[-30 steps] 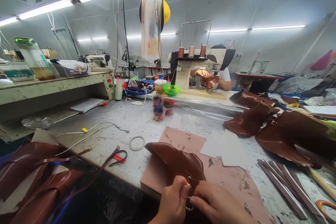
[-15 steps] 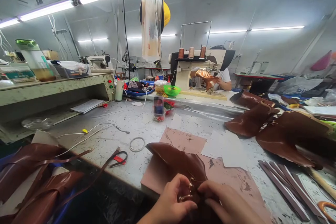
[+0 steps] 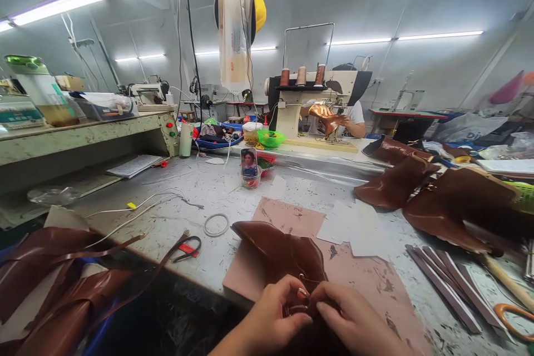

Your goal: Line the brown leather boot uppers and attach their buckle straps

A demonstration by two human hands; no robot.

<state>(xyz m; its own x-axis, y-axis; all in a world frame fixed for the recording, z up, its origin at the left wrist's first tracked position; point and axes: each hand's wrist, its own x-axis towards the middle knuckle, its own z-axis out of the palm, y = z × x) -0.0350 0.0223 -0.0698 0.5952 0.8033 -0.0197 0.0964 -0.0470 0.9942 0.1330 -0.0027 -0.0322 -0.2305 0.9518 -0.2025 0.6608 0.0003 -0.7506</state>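
A glossy brown leather boot upper (image 3: 271, 247) lies on its side before me, its pointed toe to the left. My left hand (image 3: 280, 308) is closed in a loose pinch at its shaft, around gold-coloured metal fittings. From the other side my right hand (image 3: 348, 311) pinches the same spot, thumb and finger pressed together, and its fingertips meet those of the left hand. A small gold ring (image 3: 301, 277) shows on the leather just above the fingers. What exactly lies between the fingertips is hidden. Under the boot is a pinkish board (image 3: 371, 283).
More brown boot uppers (image 3: 386, 186) stand at right, near dark strips (image 3: 444, 283) and orange-handled scissors (image 3: 513, 320). At lower left are leather pieces (image 3: 37, 261) and a strap (image 3: 167, 258). A phone (image 3: 249, 162) leans upright mid-table. Behind, a co-worker's hands work at a sewing machine (image 3: 292, 114).
My right hand has moved left, so its fingertips now meet my left hand at the metal fittings. The boot stays in place; the view has shifted slightly.
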